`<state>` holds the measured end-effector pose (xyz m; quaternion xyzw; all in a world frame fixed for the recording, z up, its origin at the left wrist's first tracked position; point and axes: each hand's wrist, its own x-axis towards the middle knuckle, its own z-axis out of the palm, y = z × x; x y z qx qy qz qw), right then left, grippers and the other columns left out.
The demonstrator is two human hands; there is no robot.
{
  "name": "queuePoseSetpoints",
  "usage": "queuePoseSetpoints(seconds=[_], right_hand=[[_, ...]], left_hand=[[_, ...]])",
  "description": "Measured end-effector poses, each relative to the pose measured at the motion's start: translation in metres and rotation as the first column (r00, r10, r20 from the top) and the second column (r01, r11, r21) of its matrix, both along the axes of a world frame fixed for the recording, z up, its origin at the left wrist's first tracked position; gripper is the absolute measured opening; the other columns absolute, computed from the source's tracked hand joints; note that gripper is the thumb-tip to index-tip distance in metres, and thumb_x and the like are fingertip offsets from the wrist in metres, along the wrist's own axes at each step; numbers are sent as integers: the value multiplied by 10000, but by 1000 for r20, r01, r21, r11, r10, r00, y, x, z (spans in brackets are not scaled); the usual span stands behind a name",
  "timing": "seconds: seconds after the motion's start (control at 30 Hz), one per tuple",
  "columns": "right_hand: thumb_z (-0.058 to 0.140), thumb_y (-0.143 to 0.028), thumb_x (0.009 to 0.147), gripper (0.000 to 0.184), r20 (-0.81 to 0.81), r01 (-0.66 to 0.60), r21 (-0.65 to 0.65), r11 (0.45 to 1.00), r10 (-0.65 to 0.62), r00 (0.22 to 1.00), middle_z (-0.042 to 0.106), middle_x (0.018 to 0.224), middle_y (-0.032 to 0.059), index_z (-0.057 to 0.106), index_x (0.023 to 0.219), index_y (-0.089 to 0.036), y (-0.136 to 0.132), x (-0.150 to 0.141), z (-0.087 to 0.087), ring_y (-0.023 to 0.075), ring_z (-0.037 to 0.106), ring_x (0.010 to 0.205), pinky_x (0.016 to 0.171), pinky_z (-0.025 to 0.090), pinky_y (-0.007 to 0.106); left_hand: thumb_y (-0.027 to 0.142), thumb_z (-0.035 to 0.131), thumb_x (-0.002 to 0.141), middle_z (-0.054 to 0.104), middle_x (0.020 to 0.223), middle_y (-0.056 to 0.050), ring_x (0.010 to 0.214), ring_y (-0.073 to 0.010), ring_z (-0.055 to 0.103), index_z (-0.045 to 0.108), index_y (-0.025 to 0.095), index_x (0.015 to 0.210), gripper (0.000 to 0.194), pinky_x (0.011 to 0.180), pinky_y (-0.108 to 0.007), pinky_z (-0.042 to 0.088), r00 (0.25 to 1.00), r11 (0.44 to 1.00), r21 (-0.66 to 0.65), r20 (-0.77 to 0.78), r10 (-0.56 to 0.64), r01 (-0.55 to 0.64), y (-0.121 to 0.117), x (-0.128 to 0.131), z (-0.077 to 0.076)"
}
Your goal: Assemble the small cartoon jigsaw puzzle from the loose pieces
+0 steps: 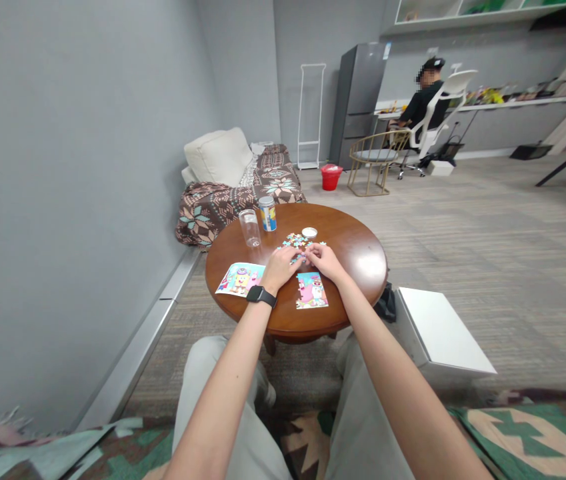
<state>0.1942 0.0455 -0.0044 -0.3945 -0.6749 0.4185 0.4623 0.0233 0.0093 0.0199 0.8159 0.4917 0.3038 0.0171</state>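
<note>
On the round wooden table, a loose heap of jigsaw puzzle pieces (297,239) lies just beyond my hands. My left hand (283,263) rests low at the near side of the heap, fingers stretched forward and thumb apart. My right hand (327,261) is closed in a pinch at the heap's edge, its fingertips close to my left thumb; a small puzzle piece seems to be between them, mostly hidden. Nearer to me lies a joined section of the puzzle (312,291), showing pink and white cartoon figures. A printed reference picture (241,279) is left of my left wrist.
A clear glass (250,229) and a printed can (267,214) stand at the table's back left. A round lid (309,233) lies behind the pieces. Right of the table is a white box (443,327). A person (425,100) sits far off.
</note>
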Motion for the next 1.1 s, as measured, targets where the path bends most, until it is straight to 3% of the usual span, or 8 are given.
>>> queuePoseSetpoints(seconds=[0.2, 1.1], right_hand=[[610, -385, 779, 177, 0, -5, 7, 1000, 5, 1000, 634, 624, -2, 563, 757, -215, 0, 0, 0, 167, 614, 624, 669, 494, 307], [586, -347, 805, 143, 13, 5, 21, 1000, -5, 1000, 618, 623, -8, 545, 760, -218, -1, 1, 0, 165, 590, 622, 678, 475, 308]], left_hand=[[215, 607, 943, 732, 1045, -61, 1002, -205, 669, 691, 193, 1040, 131, 906, -345, 495, 1000, 1000, 9, -13, 9, -9, -2, 0, 1], [271, 530, 1001, 740, 1073, -64, 1009, -203, 676, 683, 184, 1049, 182, 915, -338, 484, 1000, 1000, -19, 8, 9, -9, -1, 1, 0]])
